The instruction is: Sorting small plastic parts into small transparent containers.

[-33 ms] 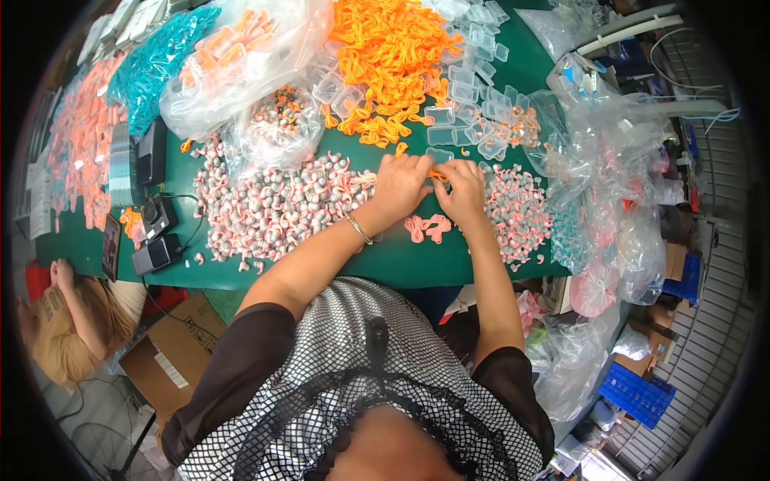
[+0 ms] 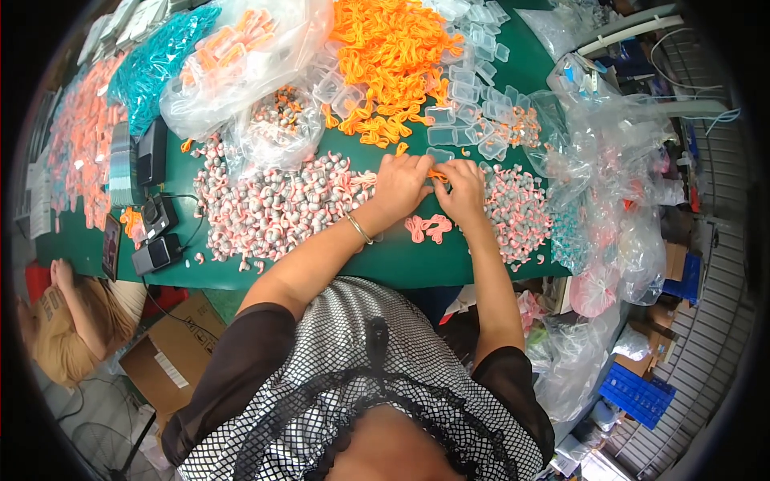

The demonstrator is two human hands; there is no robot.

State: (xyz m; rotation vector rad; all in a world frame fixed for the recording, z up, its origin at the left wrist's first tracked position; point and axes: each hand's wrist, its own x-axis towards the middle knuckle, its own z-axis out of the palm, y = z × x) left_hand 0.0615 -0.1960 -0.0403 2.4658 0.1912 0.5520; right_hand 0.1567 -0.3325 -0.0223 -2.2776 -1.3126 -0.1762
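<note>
- Head view: both hands keep the same place over the green table [image 2: 417, 264] as in the earlier frame, with no visible shift in the goods around them.
- The left hand [image 2: 403, 186], fingers bent, brings its thumb and fingertips in from the left against a small orange cord bundle [image 2: 438, 174], pinching its near end; a metal bangle [image 2: 358, 228] circles the wrist.
- The right hand [image 2: 463, 191], fingers curled, meets it from the other side, thumb and forefinger closed on the same bundle, which is partly hidden between the two hands.
- Pink cord bundles [image 2: 427, 228] lie on the tabletop just below the hands, between the forearms; a loose orange piece [image 2: 401, 149] sits just beyond the left hand.
- A broad spread of grey-and-pink pieces [image 2: 273, 212] fills the table to the left of the hands, and a smaller pile of similar pieces [image 2: 519, 216] lies beside the right hand.
- Beyond the hands rises a heap of orange cords [image 2: 389, 56], flanked on the right by clear plastic boxes [image 2: 464, 112] and on the left by a large translucent bag [image 2: 301, 40].
- At far left, a co-worker in a tan top [image 2: 80, 337] sits by the table's edge, near an open cardboard box [image 2: 180, 345].
</note>
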